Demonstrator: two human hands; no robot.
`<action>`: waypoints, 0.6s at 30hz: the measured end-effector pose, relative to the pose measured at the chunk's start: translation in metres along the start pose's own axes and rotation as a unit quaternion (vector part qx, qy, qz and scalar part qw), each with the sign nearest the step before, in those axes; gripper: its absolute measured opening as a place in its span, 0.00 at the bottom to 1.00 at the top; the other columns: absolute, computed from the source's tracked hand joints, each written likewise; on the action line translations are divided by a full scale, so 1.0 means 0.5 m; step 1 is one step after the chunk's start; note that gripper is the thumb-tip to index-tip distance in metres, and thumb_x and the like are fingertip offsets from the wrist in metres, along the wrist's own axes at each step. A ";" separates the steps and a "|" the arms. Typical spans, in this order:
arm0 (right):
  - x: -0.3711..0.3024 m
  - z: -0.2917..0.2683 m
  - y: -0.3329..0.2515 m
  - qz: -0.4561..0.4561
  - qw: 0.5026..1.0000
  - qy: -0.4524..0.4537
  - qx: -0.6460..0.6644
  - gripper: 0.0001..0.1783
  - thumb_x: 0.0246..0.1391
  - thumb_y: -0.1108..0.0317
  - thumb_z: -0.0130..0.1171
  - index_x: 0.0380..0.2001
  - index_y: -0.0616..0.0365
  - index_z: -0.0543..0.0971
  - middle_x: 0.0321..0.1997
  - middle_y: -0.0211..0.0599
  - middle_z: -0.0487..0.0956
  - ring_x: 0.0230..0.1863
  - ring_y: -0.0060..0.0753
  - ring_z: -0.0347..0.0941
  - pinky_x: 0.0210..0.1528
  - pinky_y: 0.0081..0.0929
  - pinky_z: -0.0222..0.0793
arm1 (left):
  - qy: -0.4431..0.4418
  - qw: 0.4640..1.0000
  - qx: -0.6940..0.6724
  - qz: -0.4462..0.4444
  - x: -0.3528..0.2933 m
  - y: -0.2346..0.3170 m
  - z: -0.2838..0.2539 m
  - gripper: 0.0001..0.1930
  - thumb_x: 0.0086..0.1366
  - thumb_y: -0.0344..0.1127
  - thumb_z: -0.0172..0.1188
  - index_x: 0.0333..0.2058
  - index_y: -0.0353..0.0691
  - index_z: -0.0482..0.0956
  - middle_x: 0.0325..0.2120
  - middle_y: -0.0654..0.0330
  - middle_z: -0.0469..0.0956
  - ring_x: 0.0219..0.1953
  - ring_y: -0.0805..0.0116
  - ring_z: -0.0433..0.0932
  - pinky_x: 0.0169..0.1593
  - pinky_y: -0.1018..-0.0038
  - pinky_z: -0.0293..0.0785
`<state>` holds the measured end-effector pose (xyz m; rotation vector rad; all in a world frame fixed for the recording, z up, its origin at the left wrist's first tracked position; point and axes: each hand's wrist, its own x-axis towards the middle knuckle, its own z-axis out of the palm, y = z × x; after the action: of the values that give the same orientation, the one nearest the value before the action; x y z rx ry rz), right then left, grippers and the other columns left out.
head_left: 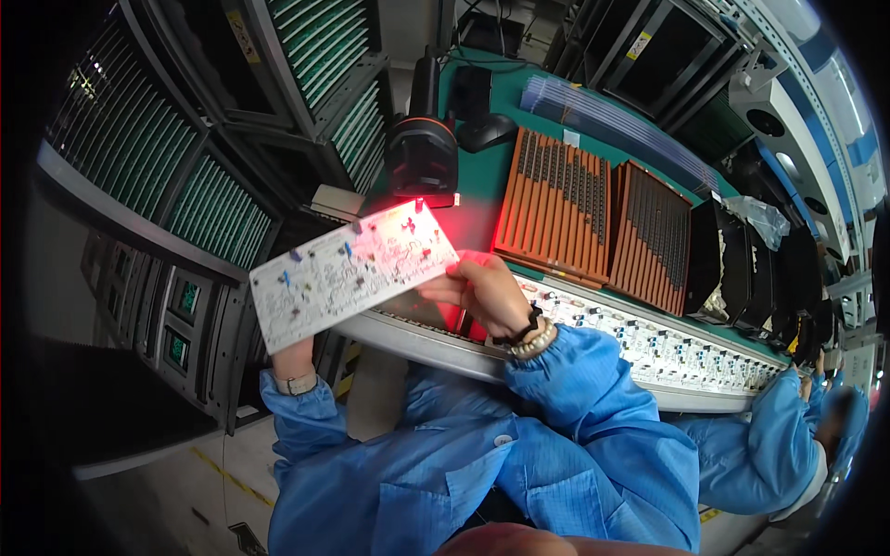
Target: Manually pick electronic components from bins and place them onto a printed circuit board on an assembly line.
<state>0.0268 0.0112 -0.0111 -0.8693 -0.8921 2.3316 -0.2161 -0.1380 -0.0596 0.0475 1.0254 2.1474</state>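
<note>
A white circuit board (348, 269) with small blue and dark parts is tilted in the air below a black barcode scanner (422, 157). Red light from the scanner falls on the board's right part. My right hand (487, 295), with a dark band and a beaded bracelet at the wrist, pinches the board's lower right corner. From below, my left hand (294, 357) reaches behind the board's lower left edge. Only its heel and wrist show, so its fingers are hidden by the board.
Two orange-brown slotted trays (556, 208) stand on the green bench (473, 190), near a black mouse (488, 132). Several circuit boards line a conveyor (649, 347) at right. Racks of green boards (139, 130) rise at left. A co-worker in blue (765, 454) is at far right.
</note>
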 end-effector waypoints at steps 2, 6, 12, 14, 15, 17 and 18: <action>0.018 0.014 -0.001 -0.011 1.000 0.014 -0.025 0.19 0.65 0.78 0.38 0.54 0.76 0.71 0.51 0.59 0.79 0.49 0.48 0.81 0.53 0.37 0.81 | -0.376 0.923 -0.068 0.047 0.051 0.007 -0.127 0.30 0.77 0.48 0.41 0.68 0.34 0.57 0.70 0.49 0.58 0.71 0.49 0.57 0.71 0.47 0.55; 0.047 0.016 0.002 -0.039 0.998 0.021 -0.036 0.19 0.65 0.79 0.38 0.54 0.74 0.71 0.52 0.56 0.79 0.49 0.46 0.81 0.54 0.38 0.80 | -0.026 0.985 -0.156 -0.071 0.013 0.054 -0.013 0.28 0.77 0.50 0.43 0.66 0.36 0.63 0.67 0.50 0.64 0.68 0.53 0.61 0.72 0.53 0.52; 0.049 0.026 -0.004 -0.045 0.999 0.018 -0.025 0.18 0.66 0.78 0.38 0.54 0.74 0.71 0.52 0.56 0.79 0.48 0.45 0.82 0.54 0.37 0.80 | -0.006 0.990 -0.126 -0.055 0.029 0.065 -0.013 0.28 0.76 0.48 0.45 0.65 0.32 0.62 0.67 0.49 0.63 0.69 0.53 0.60 0.72 0.54 0.50; 0.052 0.022 -0.007 -0.043 0.999 0.018 -0.021 0.17 0.66 0.77 0.40 0.54 0.74 0.70 0.52 0.58 0.79 0.49 0.47 0.82 0.55 0.38 0.80 | -0.044 0.988 -0.132 -0.060 0.034 0.065 -0.007 0.29 0.76 0.45 0.45 0.66 0.30 0.60 0.67 0.48 0.61 0.70 0.53 0.58 0.73 0.54 0.48; 0.045 0.019 -0.010 -0.048 0.998 0.030 -0.018 0.17 0.66 0.77 0.40 0.53 0.75 0.70 0.51 0.59 0.79 0.49 0.48 0.81 0.55 0.38 0.79 | -0.043 0.989 -0.130 -0.061 0.037 0.063 0.002 0.29 0.76 0.45 0.45 0.66 0.30 0.60 0.67 0.48 0.61 0.70 0.53 0.58 0.73 0.54 0.48; 0.030 0.008 -0.025 -0.053 0.997 0.054 -0.017 0.16 0.66 0.77 0.41 0.52 0.75 0.69 0.51 0.62 0.79 0.49 0.50 0.81 0.57 0.39 0.79 | -0.065 0.986 -0.129 -0.085 0.038 0.053 0.035 0.29 0.76 0.43 0.44 0.67 0.30 0.57 0.68 0.47 0.59 0.70 0.53 0.56 0.73 0.55 0.47; 0.024 -0.002 -0.028 -0.060 0.996 0.059 -0.005 0.16 0.66 0.77 0.41 0.52 0.75 0.68 0.50 0.63 0.79 0.50 0.50 0.81 0.57 0.39 0.79 | -0.063 0.986 -0.128 -0.086 0.037 0.046 0.053 0.29 0.76 0.43 0.44 0.67 0.30 0.57 0.68 0.47 0.59 0.70 0.53 0.56 0.73 0.55 0.47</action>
<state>0.0224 0.0284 -0.0063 -0.9215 -0.8827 2.1524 -0.2348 -0.1180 -0.0309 -0.0263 0.6510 2.0714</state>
